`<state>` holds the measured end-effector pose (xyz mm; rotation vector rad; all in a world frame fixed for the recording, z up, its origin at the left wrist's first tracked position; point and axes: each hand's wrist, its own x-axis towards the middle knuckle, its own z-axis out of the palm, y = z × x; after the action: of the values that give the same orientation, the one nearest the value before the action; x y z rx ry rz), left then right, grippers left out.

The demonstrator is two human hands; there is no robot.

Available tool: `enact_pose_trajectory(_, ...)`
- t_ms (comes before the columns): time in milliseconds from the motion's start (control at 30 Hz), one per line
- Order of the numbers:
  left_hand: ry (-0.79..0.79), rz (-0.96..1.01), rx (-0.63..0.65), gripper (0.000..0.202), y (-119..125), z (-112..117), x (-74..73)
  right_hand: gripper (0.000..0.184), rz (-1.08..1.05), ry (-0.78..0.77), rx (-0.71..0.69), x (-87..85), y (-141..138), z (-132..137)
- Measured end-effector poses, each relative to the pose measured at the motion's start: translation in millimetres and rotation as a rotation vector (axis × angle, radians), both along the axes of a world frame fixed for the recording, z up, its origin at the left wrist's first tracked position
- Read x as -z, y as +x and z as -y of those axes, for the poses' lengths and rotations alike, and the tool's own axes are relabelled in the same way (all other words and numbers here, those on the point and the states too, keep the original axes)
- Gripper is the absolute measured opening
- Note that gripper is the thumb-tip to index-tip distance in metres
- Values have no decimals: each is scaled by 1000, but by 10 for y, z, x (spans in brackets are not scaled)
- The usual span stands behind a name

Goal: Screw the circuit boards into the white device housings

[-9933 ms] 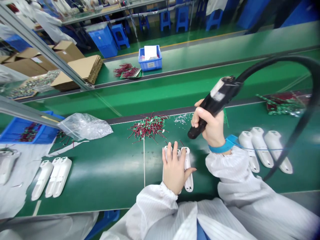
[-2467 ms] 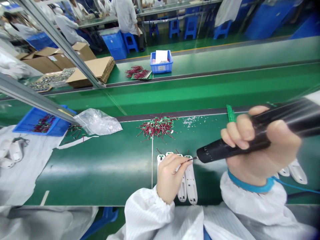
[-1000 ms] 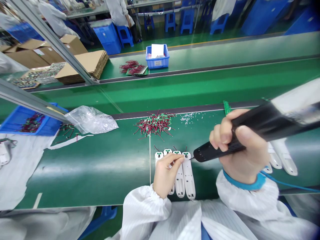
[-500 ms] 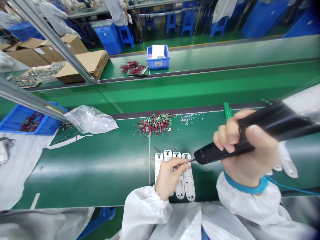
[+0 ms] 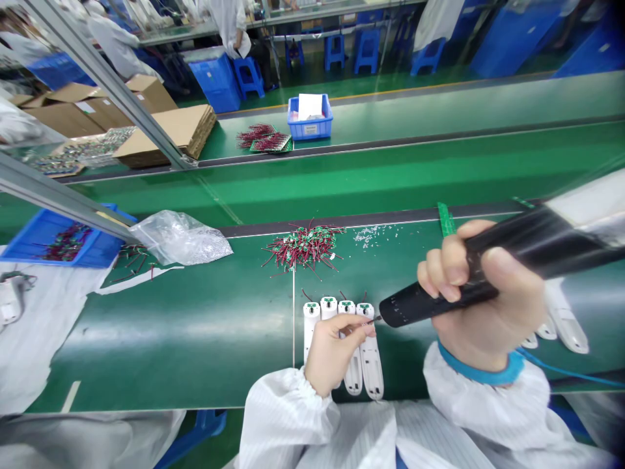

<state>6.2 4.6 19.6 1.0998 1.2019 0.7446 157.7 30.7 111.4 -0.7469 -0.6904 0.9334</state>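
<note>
Several white plastic housings [image 5: 371, 352] lie side by side on the green belt [image 5: 205, 326], each with a small green board at its far end. My left hand [image 5: 332, 352] rests on them, thumb and forefinger pinched at the tip of a black electric screwdriver [image 5: 469, 280]. What they pinch is too small to make out. My right hand [image 5: 483, 293] is wrapped round the screwdriver, which slants down to the left toward the rightmost housing. A pile of small green boards with red wires [image 5: 305, 244] lies just beyond.
A clear plastic bag [image 5: 180, 238] and a blue bin [image 5: 53, 241] sit at left. More white housings [image 5: 561, 322] lie at right behind my hand. Loose small screws [image 5: 371, 234] are scattered on the belt. Across the far conveyor stand a blue tray [image 5: 310, 117], cardboard boxes [image 5: 166, 133] and other people.
My right hand and the screwdriver have stayed almost in place, its tip at my left fingertips. My left hand has shifted slightly down on the housings.
</note>
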Motion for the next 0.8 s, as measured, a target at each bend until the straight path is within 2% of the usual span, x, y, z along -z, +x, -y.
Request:
enact_pose_trajectory(167, 46, -84, -8, 8, -11, 34, 112, 15, 24, 17, 36, 29, 15, -33)
enact_pose_trajectory(333, 122, -99, 74, 8, 39, 149, 219, 16, 196, -35, 123, 271, 9, -178)
enact_pose_trajectory(533, 16, -26, 118, 10, 114, 257, 324, 19, 265, -123, 56, 542, -45, -310)
enact_pose_trajectory(800, -20, 19, 82, 7, 124, 262, 376, 26, 292, -175, 3, 603, -60, -360)
